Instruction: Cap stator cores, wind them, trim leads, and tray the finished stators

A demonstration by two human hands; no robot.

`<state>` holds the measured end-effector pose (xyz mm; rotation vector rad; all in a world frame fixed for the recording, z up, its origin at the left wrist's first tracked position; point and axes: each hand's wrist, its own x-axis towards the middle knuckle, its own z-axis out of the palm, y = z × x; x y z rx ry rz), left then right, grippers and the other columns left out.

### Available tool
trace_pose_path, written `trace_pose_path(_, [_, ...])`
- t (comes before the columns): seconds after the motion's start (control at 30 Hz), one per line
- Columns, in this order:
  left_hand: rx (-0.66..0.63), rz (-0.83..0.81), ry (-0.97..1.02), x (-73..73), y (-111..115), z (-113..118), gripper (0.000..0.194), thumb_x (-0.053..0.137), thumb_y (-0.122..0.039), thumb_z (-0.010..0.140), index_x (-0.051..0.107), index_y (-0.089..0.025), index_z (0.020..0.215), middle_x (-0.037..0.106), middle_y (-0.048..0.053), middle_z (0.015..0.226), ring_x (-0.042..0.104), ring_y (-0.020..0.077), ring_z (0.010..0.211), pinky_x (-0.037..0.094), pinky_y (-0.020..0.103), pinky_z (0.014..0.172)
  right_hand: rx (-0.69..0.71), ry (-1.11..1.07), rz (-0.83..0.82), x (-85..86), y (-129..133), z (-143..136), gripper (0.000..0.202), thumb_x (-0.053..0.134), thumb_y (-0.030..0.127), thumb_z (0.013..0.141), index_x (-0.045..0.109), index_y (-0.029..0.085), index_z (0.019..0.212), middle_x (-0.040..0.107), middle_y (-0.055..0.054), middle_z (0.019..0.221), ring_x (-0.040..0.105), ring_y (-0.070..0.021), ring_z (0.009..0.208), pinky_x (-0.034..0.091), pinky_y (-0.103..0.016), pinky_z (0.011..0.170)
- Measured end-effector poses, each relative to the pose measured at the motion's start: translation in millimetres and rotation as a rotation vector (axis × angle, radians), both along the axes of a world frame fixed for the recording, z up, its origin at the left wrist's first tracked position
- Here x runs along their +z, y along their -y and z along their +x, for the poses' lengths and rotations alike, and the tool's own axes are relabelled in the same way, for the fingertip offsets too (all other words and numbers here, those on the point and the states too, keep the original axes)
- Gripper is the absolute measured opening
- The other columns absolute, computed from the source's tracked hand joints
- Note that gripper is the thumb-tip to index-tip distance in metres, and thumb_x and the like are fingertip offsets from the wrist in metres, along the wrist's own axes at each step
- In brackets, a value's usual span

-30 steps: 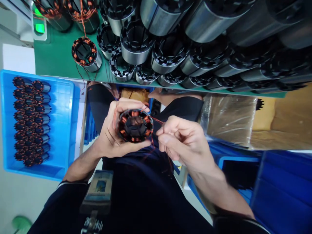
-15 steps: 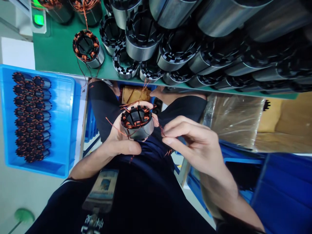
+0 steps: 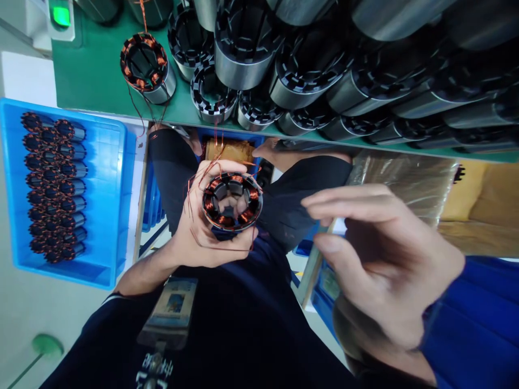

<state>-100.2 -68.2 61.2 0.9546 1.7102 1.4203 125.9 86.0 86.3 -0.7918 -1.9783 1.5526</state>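
A motor stator with copper windings (image 3: 248, 215) rests in my left hand (image 3: 203, 237), whose fingers and thumb wrap round its outside. The stator's open end is tilted towards me, so fingers show through the bore. Thin copper wire leads (image 3: 219, 248) stick out loosely round it and cross my left hand. Off to the right, my right hand (image 3: 385, 259) is apart from the stator. Its thumb and fingertips are separated, and I see nothing between them.
On the green bench (image 3: 93, 81) stand a wound stator (image 3: 162, 88) and many bare stator cores (image 3: 243, 70). A blue bin (image 3: 106, 216) at left holds rows of small wound cores (image 3: 51, 189). Cardboard and plastic wrap (image 3: 401, 178) lie at right, near blue crates.
My right hand has let go of a wire lead and moved right, its fingers parting. My left hand has turned the stator so its bore faces me more.
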Motion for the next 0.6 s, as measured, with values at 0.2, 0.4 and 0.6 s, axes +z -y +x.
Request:
trace_pose_path(0.2, [-0.053,0.212,-0.193,4.9,-1,3,0.085,0.122,-0.048,0.079,0.077,-0.03,0.148,0.082,0.012,0.138,0.083,0.0385,0.127,0.07,0.058,0.114,0.161,-0.006,-0.308,-2.1,18,-21,0.06,0.115,0.048,0.094,0.08,0.034,0.141,0.088,0.001,0.118,0.078,-0.0169,0.086,0.063,-0.034,0.077])
trace_pose_path(0.4, [-0.191,0.069,-0.166,4.6,13,-16,0.092,0.123,-0.047,0.079,0.075,-0.026,0.156,0.08,0.014,0.144,0.08,0.0377,0.137,0.067,0.053,0.124,0.184,0.074,-0.379,-0.1,12,-22,0.021,0.102,0.031,0.109,0.087,0.03,0.124,0.086,0.006,0.089,0.073,-0.0098,0.061,0.061,-0.026,0.066])
trace_pose_path(0.6, [0.049,-0.065,0.64,-4.6,15,11,0.073,0.108,-0.054,0.095,0.076,-0.028,0.156,0.086,0.013,0.134,0.082,0.0283,0.109,0.069,0.043,0.098,0.214,0.07,-0.016,-3.9,34,-23,0.011,0.085,0.018,0.118,0.089,0.027,0.112,0.081,0.003,0.081,0.071,-0.0118,0.062,0.058,-0.027,0.063])
